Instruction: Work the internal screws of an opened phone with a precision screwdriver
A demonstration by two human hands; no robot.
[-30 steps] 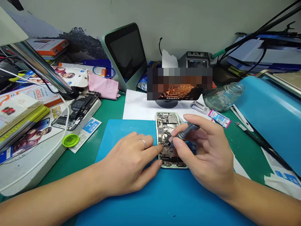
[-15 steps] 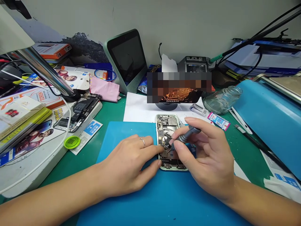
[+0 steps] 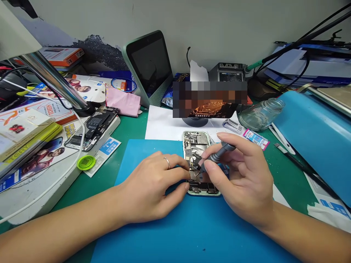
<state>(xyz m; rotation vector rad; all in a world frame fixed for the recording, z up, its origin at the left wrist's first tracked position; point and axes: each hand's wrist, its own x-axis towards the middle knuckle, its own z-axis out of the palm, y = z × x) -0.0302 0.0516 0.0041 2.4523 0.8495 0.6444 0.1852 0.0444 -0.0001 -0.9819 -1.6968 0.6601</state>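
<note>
Underlying opened phone [image 3: 196, 151]: blue mat [image 3: 175, 237], green table [image 3: 133, 126]

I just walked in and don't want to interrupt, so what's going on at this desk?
A person is working on an opened phone lying on a blue mat. Their right grip holds a grey screwdriver, tip angled down at the phone's lower half; whether it touches is hard to tell. Their left grip has its fingertips at the phone's left edge. Another opened phone lies off to the left.
</note>
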